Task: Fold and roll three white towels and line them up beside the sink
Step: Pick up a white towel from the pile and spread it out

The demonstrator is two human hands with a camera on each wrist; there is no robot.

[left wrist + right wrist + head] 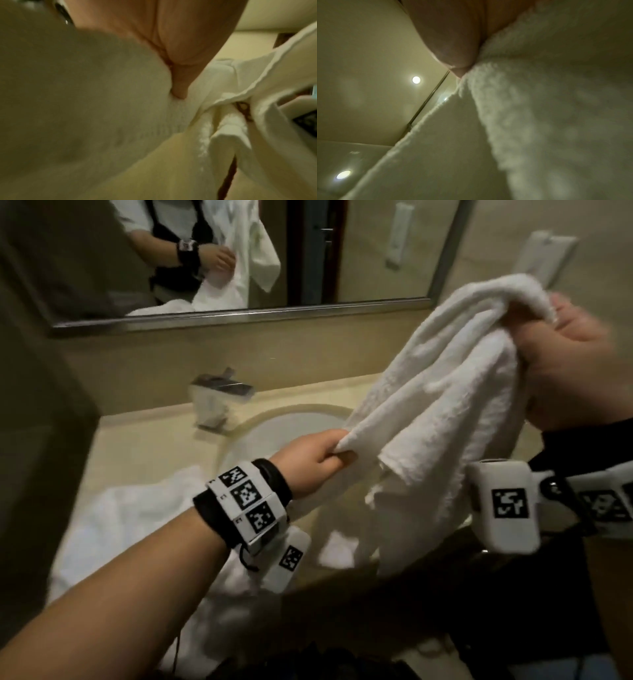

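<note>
A beige tabletop [144, 446] carries an oval sink [291, 422] with one tap [219, 398] at its far left; one mirror [205, 258] hangs on the wall behind. One white towel [442, 405] hangs in the air above the sink, stretched between the two hands. The right hand [565, 371], high on the right, is bunched around its upper end; the left hand [315, 460], lower and nearer, pinches a lower corner. More crumpled white towels [137, 525] lie on the tabletop at the near left; their count is unclear. Only the right wrist view shows two round ceiling lights [416, 79]. The left wrist view shows the thumb [178, 81] pressed into the cloth.
</note>
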